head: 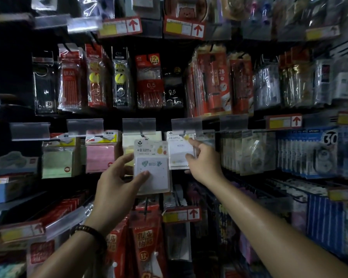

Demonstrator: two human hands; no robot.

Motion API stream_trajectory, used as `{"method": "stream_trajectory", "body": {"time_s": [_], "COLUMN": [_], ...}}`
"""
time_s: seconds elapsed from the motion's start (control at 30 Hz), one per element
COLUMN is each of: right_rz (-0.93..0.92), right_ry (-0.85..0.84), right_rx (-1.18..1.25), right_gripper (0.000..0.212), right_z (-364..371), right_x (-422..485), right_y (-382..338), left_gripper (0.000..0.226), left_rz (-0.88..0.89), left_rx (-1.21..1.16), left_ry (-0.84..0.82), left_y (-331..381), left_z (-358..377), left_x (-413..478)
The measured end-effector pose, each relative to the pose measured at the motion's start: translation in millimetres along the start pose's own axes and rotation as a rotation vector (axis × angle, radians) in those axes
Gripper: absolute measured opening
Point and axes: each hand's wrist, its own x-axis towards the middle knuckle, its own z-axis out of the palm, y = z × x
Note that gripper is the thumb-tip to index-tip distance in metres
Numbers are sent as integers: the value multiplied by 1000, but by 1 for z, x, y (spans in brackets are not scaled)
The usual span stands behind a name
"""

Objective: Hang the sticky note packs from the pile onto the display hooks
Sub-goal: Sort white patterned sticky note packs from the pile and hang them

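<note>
My left hand [117, 177] grips a white "BE HAPPY" sticky note pack [155, 169] by its left edge, thumb on the front, holding it upright just below a display hook [142, 135]. A second white pack [179, 151] hangs on the hook [182, 134] to the right. My right hand [204, 161] pinches that hanging pack at its right edge, index finger near the top. The pile is not in view.
Green [57, 159] and pink [99, 155] sticky note blocks hang to the left. Pen packs [151, 83] fill the row above, correction tapes [313, 153] hang on the right, red packets [147, 237] below. Clear price-tag holders [139, 126] jut out over the hooks.
</note>
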Motion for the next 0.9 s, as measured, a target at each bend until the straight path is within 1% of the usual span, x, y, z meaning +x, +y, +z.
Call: {"method": "stream_trajectory", "body": {"time_s": [0.07, 0.23, 0.3, 0.33, 0.4, 0.47, 0.53, 0.6, 0.7, 0.77, 0.83, 0.9], "right_rz": [0, 5, -19, -62, -185, -241, -192, -142, -96, -104, -125, -149], "right_ry": [-10, -58, -49, -19, 31, -35, -159, -194, -134, -83, -39, -13], "right_rx": [-66, -215, -249, -246, -147, 13, 188, 296, 346, 329, 314, 296], "right_gripper": [60, 65, 61, 56, 46, 48, 58, 63, 64, 64, 62, 62], "right_z": [5, 2, -3, -6, -11, -16, -19, -20, -22, -24, -29, -31], "right_x": [8, 13, 2, -5, -25, -48, -69, -79, -77, -72, -65, -57], "right_y": [4, 9, 5, 5, 4, 1, -2, -1, 4, 3, 0, 0], "left_gripper": [49, 47, 46, 46, 50, 52, 49, 45, 41, 46, 56, 58], "left_rz": [-9, -22, -32, -42, -69, -101, -124, -108, -63, -44, -1, 35], "left_rx": [3, 7, -10, -33, -73, -125, -180, -165, -116, -57, 53, 106], "left_ry": [-11, -47, -58, -63, -74, -95, -122, -130, -123, -118, -96, -89], "left_y": [-2, -4, -4, -3, -3, -2, -1, 0, -1, -1, -1, 0], "left_z": [0, 1, 4, 6, 13, 21, 32, 43, 54, 57, 56, 54], "left_x": [0, 0, 1, 1, 3, 3, 1, 0, 1, 2, 4, 4]}}
